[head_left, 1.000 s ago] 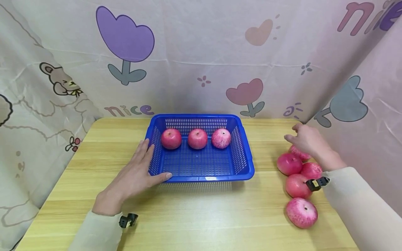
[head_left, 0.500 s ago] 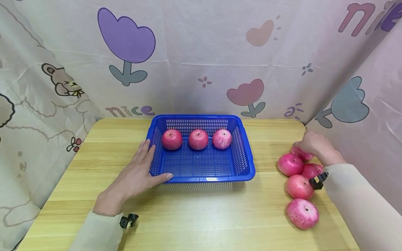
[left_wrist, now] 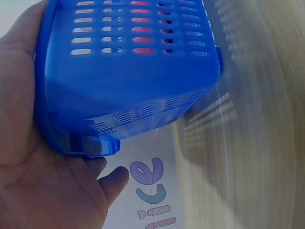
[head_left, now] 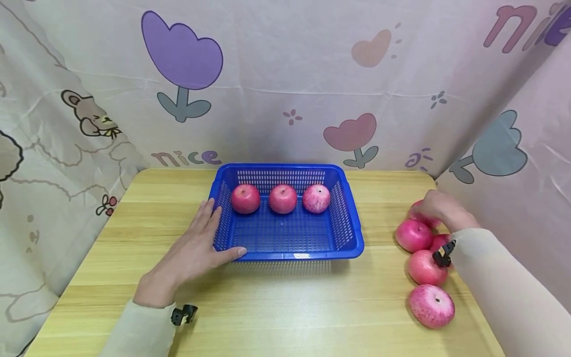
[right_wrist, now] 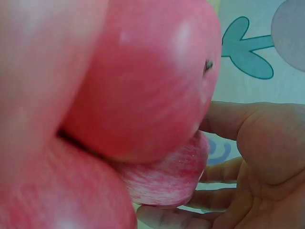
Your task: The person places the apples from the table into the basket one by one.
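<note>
A blue plastic basket stands on the table with three red apples in a row along its far side. My left hand rests on its left end, fingers extended at the side rim and thumb on the front rim. In the left wrist view the palm lies against the basket rim. At the far right, my right hand grips the rearmost loose apple. In the right wrist view its fingers curl round that streaked apple, partly hidden behind a nearer apple.
Several more loose apples lie in a cluster down the right side of the table, close to the right forearm. A patterned cloth hangs behind the table and at both sides.
My right hand has come down onto the rearmost apple and taken hold of it, then shifted slightly left with it. The left hand and basket stay in place.
</note>
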### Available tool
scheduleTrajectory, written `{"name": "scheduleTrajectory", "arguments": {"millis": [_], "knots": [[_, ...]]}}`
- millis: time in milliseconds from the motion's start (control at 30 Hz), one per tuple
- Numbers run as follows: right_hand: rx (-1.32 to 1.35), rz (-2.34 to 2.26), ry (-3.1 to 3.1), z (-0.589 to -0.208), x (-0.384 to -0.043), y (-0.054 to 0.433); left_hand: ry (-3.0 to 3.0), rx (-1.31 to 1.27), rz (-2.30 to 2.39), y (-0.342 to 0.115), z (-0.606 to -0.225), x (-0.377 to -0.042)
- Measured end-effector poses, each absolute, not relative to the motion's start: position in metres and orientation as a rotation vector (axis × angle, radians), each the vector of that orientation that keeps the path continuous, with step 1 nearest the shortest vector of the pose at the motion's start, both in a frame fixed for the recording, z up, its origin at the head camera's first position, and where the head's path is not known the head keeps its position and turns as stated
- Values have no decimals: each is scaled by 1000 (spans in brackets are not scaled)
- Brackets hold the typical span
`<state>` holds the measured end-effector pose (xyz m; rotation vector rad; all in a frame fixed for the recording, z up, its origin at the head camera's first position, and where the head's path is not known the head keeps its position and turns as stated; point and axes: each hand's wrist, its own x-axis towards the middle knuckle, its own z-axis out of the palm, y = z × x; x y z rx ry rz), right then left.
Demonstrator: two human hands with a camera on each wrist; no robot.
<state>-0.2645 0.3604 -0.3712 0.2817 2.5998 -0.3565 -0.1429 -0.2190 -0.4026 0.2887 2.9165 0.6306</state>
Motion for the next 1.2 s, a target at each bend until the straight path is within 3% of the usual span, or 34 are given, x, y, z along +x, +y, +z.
{"name": "scheduleTrajectory", "arguments": {"millis": [733,1200], "knots": [[92,-241,2784,-386,-280,323,2925,296,651,-218,-405,-143],[141,-278,2843,-383,-280,314,2921,285,648,-218,-404,-143]]}}
